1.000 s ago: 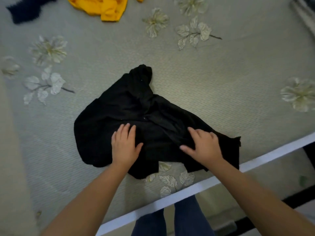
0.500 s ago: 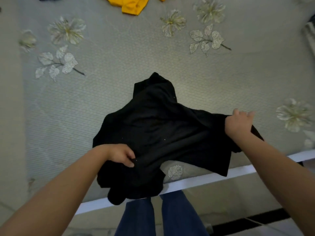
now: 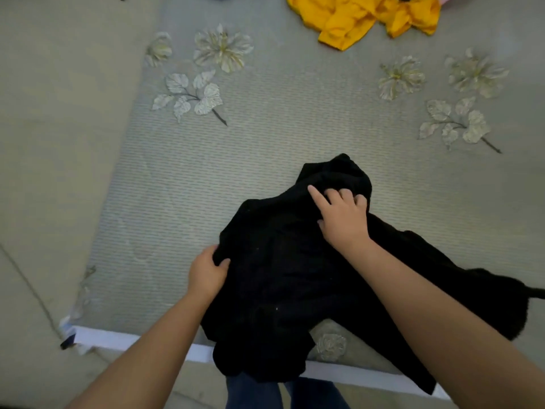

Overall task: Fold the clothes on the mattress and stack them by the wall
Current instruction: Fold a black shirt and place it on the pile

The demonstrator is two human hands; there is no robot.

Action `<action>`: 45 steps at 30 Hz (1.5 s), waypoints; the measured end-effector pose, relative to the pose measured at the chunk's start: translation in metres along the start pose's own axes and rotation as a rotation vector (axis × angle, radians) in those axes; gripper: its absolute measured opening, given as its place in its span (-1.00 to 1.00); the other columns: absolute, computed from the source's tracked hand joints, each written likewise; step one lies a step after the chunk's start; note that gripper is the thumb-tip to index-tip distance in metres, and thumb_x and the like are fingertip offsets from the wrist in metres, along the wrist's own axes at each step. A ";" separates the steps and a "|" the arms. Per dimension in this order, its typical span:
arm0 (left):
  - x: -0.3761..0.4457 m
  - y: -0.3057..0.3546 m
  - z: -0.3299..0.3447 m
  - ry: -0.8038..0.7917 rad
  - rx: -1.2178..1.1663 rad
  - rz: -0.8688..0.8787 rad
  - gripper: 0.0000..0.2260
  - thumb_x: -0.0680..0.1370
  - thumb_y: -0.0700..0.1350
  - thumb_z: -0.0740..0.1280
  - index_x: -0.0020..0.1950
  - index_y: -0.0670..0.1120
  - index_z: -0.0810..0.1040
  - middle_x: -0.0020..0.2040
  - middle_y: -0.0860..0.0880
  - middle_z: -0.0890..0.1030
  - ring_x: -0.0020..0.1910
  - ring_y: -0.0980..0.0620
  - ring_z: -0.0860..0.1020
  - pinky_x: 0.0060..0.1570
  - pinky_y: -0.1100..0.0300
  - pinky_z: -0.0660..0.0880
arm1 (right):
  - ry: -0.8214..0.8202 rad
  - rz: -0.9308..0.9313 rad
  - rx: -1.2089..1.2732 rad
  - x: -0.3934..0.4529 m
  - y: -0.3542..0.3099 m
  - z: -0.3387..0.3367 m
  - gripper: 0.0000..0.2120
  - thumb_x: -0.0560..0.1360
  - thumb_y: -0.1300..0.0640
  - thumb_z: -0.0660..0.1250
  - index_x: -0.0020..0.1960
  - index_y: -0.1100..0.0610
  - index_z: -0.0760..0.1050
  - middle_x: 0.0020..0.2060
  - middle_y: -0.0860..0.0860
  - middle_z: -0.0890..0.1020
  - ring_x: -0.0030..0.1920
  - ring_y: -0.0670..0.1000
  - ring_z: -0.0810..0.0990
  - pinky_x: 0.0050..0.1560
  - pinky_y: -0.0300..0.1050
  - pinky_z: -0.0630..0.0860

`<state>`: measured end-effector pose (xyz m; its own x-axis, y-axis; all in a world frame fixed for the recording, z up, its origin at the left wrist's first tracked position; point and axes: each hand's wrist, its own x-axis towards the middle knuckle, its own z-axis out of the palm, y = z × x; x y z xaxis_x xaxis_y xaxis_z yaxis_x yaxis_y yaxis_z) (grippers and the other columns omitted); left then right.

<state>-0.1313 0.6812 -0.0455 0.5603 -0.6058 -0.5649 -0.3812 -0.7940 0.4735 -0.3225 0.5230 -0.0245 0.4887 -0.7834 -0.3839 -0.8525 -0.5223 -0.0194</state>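
Right hand [image 3: 345, 219] has moved to black garment's [image 3: 280, 276] top, fingers gripping; left hand [image 3: 206, 273] pinches its edge.

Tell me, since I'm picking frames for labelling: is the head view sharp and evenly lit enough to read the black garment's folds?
Head view: soft, even light without glare; the crumpled black cloth garment reads as near-featureless dark mass, folds mostly lost; the left hand and right hand look slightly soft; wide-angle bending shows along the white mattress edge.

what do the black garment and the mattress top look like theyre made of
Black garment: looks like soft matte knit or jersey, since it slumps in loose folds and shows no sheen; the exact fibre can't be told. Mattress top: seems a woven quilted fabric, ribbed with fine dashed lines, with slightly shiny pale flower and leaf motifs, possibly embroidered.
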 end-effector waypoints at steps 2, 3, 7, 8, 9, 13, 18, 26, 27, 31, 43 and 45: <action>-0.006 0.001 -0.006 0.020 -0.065 0.171 -0.74 0.46 -0.34 0.33 0.14 -0.23 0.54 0.05 -0.19 0.58 0.03 -0.06 0.51 -0.03 0.27 0.32 | -0.013 -0.047 -0.061 0.010 -0.001 -0.005 -0.63 0.49 0.23 0.17 0.28 0.05 0.42 0.11 0.06 0.51 0.16 0.11 0.38 0.19 0.03 0.18; -0.010 0.000 -0.008 -0.005 -0.046 0.270 -0.72 0.43 -0.38 0.34 0.12 -0.23 0.56 0.02 -0.19 0.59 0.02 -0.05 0.51 -0.03 0.30 0.30 | -0.013 -0.058 -0.073 0.007 0.001 -0.006 -0.69 0.47 0.25 0.16 0.16 0.08 0.51 0.04 0.05 0.53 0.11 0.11 0.41 0.15 -0.01 0.19; -0.033 -0.013 -0.006 -0.427 0.016 0.450 -0.59 0.46 -0.39 0.30 0.30 -0.17 0.44 0.11 -0.02 0.52 0.15 0.06 0.46 0.12 0.47 0.24 | -0.065 -0.047 0.100 -0.031 0.005 -0.002 -0.73 0.52 0.19 0.11 0.15 0.12 0.50 0.03 0.07 0.59 0.07 0.10 0.53 0.02 -0.09 0.32; -0.039 -0.019 -0.003 -0.534 0.015 0.400 -0.59 0.49 -0.39 0.27 0.33 -0.16 0.41 0.14 0.05 0.47 0.18 0.12 0.41 0.14 0.51 0.21 | -0.098 -0.106 0.105 -0.044 0.001 0.002 -0.73 0.55 0.16 0.09 0.15 0.12 0.49 0.02 0.06 0.60 0.07 0.10 0.54 0.00 -0.09 0.35; -0.046 -0.024 -0.001 -0.576 -0.026 0.319 -0.61 0.51 -0.40 0.23 0.31 -0.17 0.43 0.16 0.07 0.44 0.20 0.15 0.39 0.17 0.49 0.21 | -0.118 -0.160 0.113 -0.055 -0.003 0.008 -0.73 0.57 0.12 0.08 0.13 0.13 0.49 0.01 0.06 0.60 0.06 0.09 0.55 -0.01 -0.10 0.37; -0.068 -0.036 0.005 -0.353 -0.679 -0.151 -0.69 0.47 -0.54 0.13 -0.21 -0.20 0.52 -0.12 -0.02 0.65 -0.01 -0.02 0.52 0.03 0.29 0.46 | -0.180 -0.070 0.492 -0.076 -0.043 0.025 -0.64 0.56 -0.04 0.15 0.10 0.22 0.52 -0.03 0.13 0.61 0.04 0.11 0.55 -0.01 -0.09 0.42; -0.071 -0.049 0.002 -0.067 -1.165 -0.520 -0.72 0.50 -0.50 0.10 -0.29 -0.19 0.40 -0.45 -0.03 0.60 -0.27 0.05 0.56 -0.29 0.37 0.56 | -0.355 0.190 0.384 -0.077 -0.120 0.052 -0.46 0.46 -0.22 0.25 0.20 0.19 0.41 0.12 0.12 0.55 0.16 0.13 0.48 0.11 -0.02 0.36; -0.023 -0.032 -0.015 0.018 -0.394 -0.070 -0.80 0.52 -0.40 0.20 0.11 -0.30 0.49 -0.10 -0.12 0.53 -0.05 0.02 0.48 -0.08 0.43 0.38 | -0.139 0.411 0.800 -0.101 -0.099 0.045 -0.88 0.49 0.21 0.28 -0.05 0.28 0.49 -0.17 0.11 0.54 -0.15 0.03 0.48 -0.05 -0.14 0.35; -0.016 -0.020 -0.016 -0.035 -0.289 0.064 -0.75 0.51 -0.40 0.19 0.17 -0.31 0.47 -0.05 -0.16 0.54 -0.02 0.01 0.48 -0.07 0.46 0.37 | -0.103 0.455 0.936 -0.111 -0.082 0.040 -0.91 0.47 0.27 0.29 -0.07 0.30 0.49 -0.22 0.10 0.53 -0.19 0.01 0.47 -0.12 -0.20 0.36; 0.007 0.048 0.007 -0.233 0.148 0.548 -0.53 0.48 -0.41 0.16 0.39 -0.19 0.33 0.32 -0.19 0.42 0.30 -0.11 0.38 0.24 0.18 0.27 | 0.035 0.781 1.201 -0.153 -0.002 0.030 -0.94 0.44 0.41 0.27 -0.12 0.30 0.46 -0.27 0.10 0.54 -0.19 0.05 0.49 -0.16 -0.17 0.38; -0.006 0.203 0.112 -0.419 1.067 1.531 -0.44 0.53 -0.21 0.17 0.49 0.06 0.09 0.33 -0.06 0.28 0.29 -0.06 0.24 0.15 0.13 0.28 | 0.043 0.836 0.623 -0.258 0.110 0.046 -0.73 0.41 0.44 0.19 0.01 0.30 0.59 -0.11 0.21 0.64 -0.06 0.20 0.57 -0.19 -0.18 0.29; -0.008 0.216 0.117 -0.427 1.180 1.553 -0.49 0.55 -0.18 0.17 0.47 0.06 0.14 0.30 -0.05 0.31 0.26 -0.05 0.26 0.12 0.14 0.29 | 0.115 0.899 0.604 -0.269 0.119 0.049 -0.75 0.42 0.45 0.18 -0.02 0.32 0.59 -0.12 0.23 0.64 -0.06 0.22 0.57 -0.19 -0.19 0.27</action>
<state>-0.3047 0.5086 -0.0174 -0.7780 -0.5115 -0.3648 -0.5869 0.7989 0.1313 -0.5643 0.6876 0.0315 -0.3717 -0.8393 -0.3967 -0.8419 0.4848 -0.2369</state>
